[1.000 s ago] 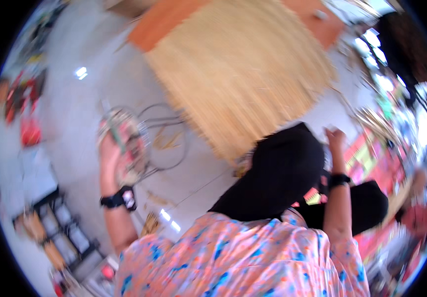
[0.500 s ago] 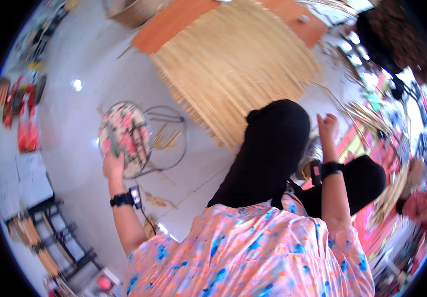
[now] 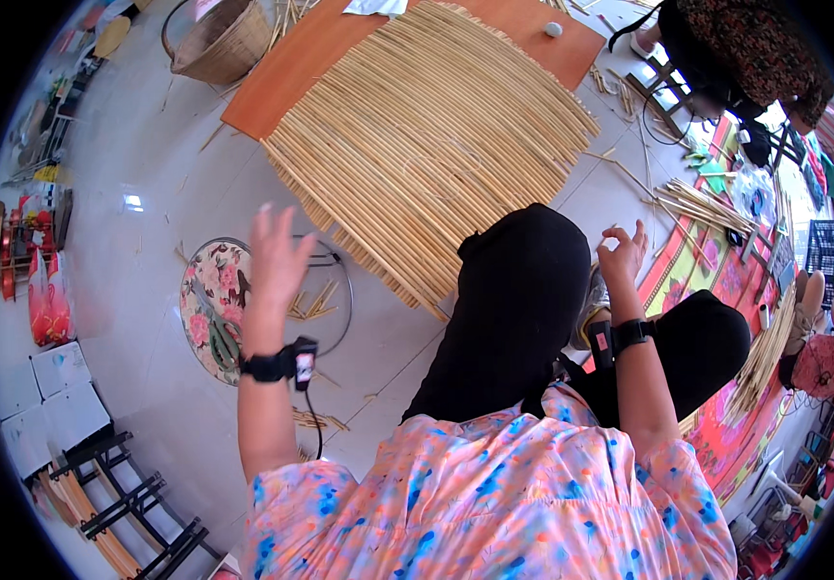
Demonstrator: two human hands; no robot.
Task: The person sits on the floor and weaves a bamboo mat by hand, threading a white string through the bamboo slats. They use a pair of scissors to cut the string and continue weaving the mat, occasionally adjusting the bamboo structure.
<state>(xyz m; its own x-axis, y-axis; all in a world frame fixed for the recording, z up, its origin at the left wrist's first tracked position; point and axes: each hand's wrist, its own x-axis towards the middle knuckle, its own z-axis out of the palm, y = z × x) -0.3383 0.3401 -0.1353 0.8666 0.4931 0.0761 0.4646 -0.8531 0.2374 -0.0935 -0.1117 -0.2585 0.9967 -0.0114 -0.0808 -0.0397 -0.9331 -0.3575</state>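
Note:
My left hand (image 3: 279, 253) is open, fingers spread and slightly blurred, raised beside a round stool with a floral seat (image 3: 206, 277). On that seat lies a green-handled cutting tool (image 3: 224, 340), apart from the hand; its exact kind is hard to make out. My right hand (image 3: 623, 254) is above the floor right of my bent knee. Its thumb and forefinger come together in a pinch, and anything between them is too small to see. Ahead, a mat of straw-coloured stalks laid side by side (image 3: 426, 145) covers much of an orange board (image 3: 267, 92).
A wicker basket (image 3: 219, 48) stands at far left. Short stalk pieces (image 3: 315, 302) lie beside the stool. Loose stalks (image 3: 702, 208) are piled on a patterned floral cloth (image 3: 721, 266) at right. Two other people are on the right side. Folded racks (image 3: 122, 493) lie lower left.
My left hand has let go of the green-handled tool, leaving it on the stool, and moved up and right with fingers spread. My right hand has moved slightly left, some fingers uncurled.

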